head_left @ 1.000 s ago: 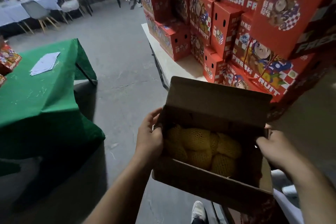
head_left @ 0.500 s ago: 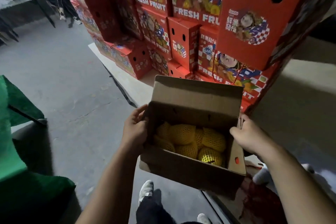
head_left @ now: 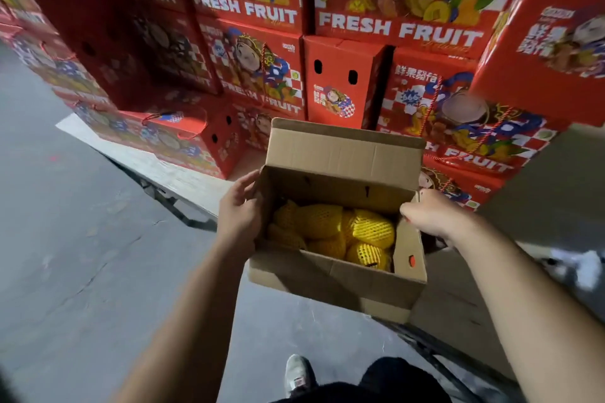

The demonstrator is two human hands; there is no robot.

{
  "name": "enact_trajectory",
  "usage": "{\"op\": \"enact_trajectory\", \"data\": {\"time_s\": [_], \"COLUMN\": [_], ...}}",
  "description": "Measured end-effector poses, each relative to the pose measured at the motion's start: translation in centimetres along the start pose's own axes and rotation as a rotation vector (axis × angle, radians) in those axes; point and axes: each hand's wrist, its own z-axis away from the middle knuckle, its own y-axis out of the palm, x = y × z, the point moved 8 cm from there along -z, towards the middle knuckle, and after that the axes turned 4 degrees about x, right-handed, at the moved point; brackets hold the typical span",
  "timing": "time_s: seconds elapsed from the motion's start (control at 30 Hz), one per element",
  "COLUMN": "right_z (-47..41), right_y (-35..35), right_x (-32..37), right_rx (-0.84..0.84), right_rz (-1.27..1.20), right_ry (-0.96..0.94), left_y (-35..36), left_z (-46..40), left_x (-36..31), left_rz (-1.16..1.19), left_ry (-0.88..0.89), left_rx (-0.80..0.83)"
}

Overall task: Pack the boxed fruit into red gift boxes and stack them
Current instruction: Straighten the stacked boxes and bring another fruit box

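Gift boxes [head_left: 397, 20] in red stand stacked on a low desk [head_left: 183, 173], walling the view ahead. Before them the carton [head_left: 330, 285] of netted fruit [head_left: 337, 232] hangs over grey floor [head_left: 82, 255], left hand [head_left: 239, 216] and right hand [head_left: 432, 219] each gripping an end wall.

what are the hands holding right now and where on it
Both hold the open cardboard box of netted fruit: the left hand grips its left end wall, the right hand its right end wall near the top edge.
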Motion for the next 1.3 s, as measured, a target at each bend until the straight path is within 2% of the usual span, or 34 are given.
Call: {"op": "enact_trajectory", "data": {"time_s": [0.13, 0.23, 0.37, 0.47, 0.6, 0.7, 0.77, 0.9, 1.07, 1.13, 1.2, 1.23, 1.3], "right_z": [-0.8, -0.9, 0.4, 0.9, 0.2, -0.6, -0.9, -0.3, 2.0, 2.7, 3.7, 3.9, 4.4], "right_y": [3.5, 6.0, 9.6, 10.8, 10.9, 11.9, 13.6, 17.2, 18.6, 18.6, 18.9, 19.3, 20.1], "right_x": [-0.5, -1.1, -1.7, -1.2, 1.2, 4.0, 5.8, 6.9, 6.9, 7.0, 7.4, 7.6, 8.1], "right_rx": [0.079, 0.105, 0.17, 0.079, -0.018, -0.035, -0.016, -0.084, -0.173, -0.226, -0.258, -0.264, -0.272], "right_rz": [-0.126, -0.119, -0.53, -0.728, -0.811, -0.818, -0.859, -1.04, -1.161, -1.176, -1.188, -1.195, -1.176], "right_ry": [0.15, 0.174, 0.196, 0.138, 0.068, 0.024, 0.06, 0.282, 0.428, 0.459, 0.483, 0.481, 0.463], "left_y": [-0.1, -0.6, -0.6, -0.1, -1.6, -4.2, -5.3, -6.2, -8.6, -8.5, -9.0, -9.2, -9.3], "left_z": [-4.6, -6.8, -8.0, -9.1, -12.0, -15.5, -17.9, -18.8, -18.9, -19.8, -21.0, -21.7, -22.0], "left_x": [-0.2, 1.2, 1.7, 0.6, -0.5, -0.5, 0.8, 3.6, 6.7, 5.2, 2.6, 1.2, -1.1], "left_rz": [-0.11, -0.178, -0.205, -0.193, -0.142, -0.163, -0.186, 0.03, 0.22, 0.36, 0.361, 0.38, 0.483], "left_ry": [-0.008, -0.075, -0.078, -0.012, 0.015, -0.028, -0.135, -0.376, -0.628, -0.601, -0.47, -0.401, -0.369], "left_rx": [0.11, 0.155, 0.169, 0.187, 0.2, 0.15, 0.189, 0.394, 0.393, 0.418, 0.458, 0.502, 0.603]}}
